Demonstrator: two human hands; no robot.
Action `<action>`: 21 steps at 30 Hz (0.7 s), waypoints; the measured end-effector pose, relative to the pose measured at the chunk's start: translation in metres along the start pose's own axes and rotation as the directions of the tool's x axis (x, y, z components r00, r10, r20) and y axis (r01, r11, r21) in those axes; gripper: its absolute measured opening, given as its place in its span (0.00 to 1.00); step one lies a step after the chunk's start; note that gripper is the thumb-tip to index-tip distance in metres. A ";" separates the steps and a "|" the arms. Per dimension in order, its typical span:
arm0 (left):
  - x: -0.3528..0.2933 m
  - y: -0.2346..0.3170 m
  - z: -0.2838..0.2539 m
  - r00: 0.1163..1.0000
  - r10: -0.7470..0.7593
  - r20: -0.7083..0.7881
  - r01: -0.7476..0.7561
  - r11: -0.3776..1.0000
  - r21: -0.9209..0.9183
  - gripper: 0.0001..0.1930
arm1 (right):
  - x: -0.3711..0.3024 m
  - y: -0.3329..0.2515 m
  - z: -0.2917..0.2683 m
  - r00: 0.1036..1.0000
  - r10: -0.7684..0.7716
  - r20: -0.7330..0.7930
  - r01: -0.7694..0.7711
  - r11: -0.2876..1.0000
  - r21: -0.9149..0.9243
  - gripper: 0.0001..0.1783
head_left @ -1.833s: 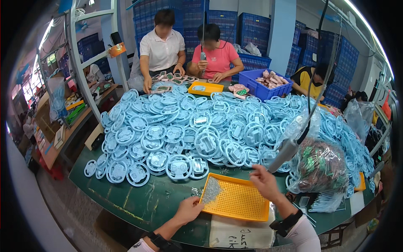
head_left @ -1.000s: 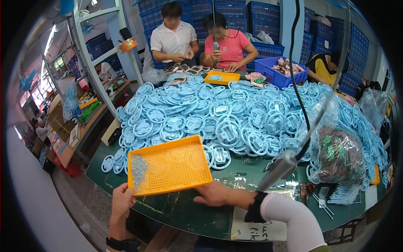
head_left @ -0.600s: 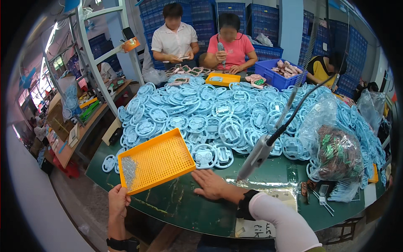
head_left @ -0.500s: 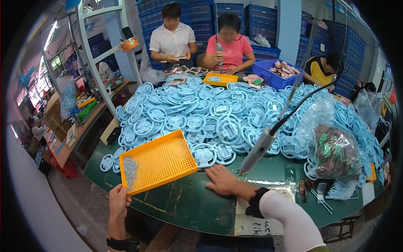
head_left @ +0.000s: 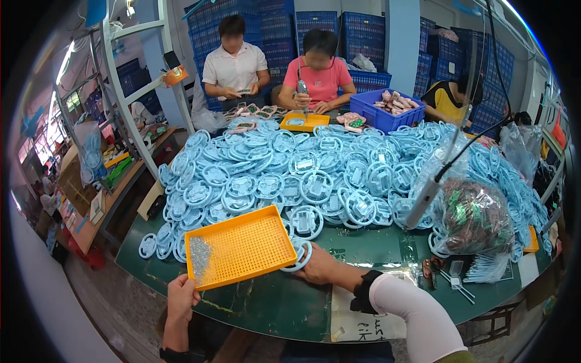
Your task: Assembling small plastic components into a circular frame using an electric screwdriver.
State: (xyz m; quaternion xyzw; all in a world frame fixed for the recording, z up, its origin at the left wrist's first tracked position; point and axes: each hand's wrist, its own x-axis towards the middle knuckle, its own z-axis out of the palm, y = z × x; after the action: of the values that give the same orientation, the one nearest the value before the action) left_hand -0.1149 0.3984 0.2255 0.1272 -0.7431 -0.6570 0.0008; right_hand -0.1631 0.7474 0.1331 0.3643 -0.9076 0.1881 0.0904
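Note:
My left hand [head_left: 182,299] grips the near left corner of a yellow perforated tray [head_left: 248,243], which tilts above the green table. A heap of small silver screws [head_left: 198,255] lies at the tray's left end. My right hand [head_left: 318,264] is closed on a light-blue plastic steering-wheel-shaped part [head_left: 301,256] beside the tray's right end. The tray covers some of this part, and my fingertips are partly hidden. A large pile of similar blue wheel parts [head_left: 315,187] spreads just beyond both hands.
A corded electric screwdriver [head_left: 423,204] hangs at the right. Near it lies a clear bag of brown and green pieces [head_left: 475,218]. Across the green table [head_left: 260,308], two people work beside a blue crate [head_left: 387,115] and another yellow tray [head_left: 304,123].
My right hand has gone from lying flat on the table to holding a blue wheel part. The tray has shifted slightly right and down. The hanging screwdriver has swung right.

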 end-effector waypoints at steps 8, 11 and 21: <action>0.002 -0.020 0.022 0.997 -0.047 0.065 0.047 0.999 0.004 0.09 | -0.009 0.056 0.015 0.995 0.072 -0.073 -0.076 0.996 -0.048 0.22; 0.004 -0.025 0.025 0.995 -0.070 0.068 0.069 0.998 0.015 0.09 | -0.028 0.058 -0.015 0.950 0.312 0.015 -0.307 0.941 -0.142 0.24; -0.002 -0.025 0.039 0.988 -0.066 0.140 0.060 0.997 0.051 0.09 | -0.073 0.071 -0.039 0.888 0.441 -0.126 -0.456 0.880 -0.134 0.24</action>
State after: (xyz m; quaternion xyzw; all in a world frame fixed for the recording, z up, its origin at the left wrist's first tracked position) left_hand -0.1153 0.4344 0.1958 0.1037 -0.7520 -0.6465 -0.0756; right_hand -0.1585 0.8562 0.1269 0.1267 -0.9742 0.1470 0.1149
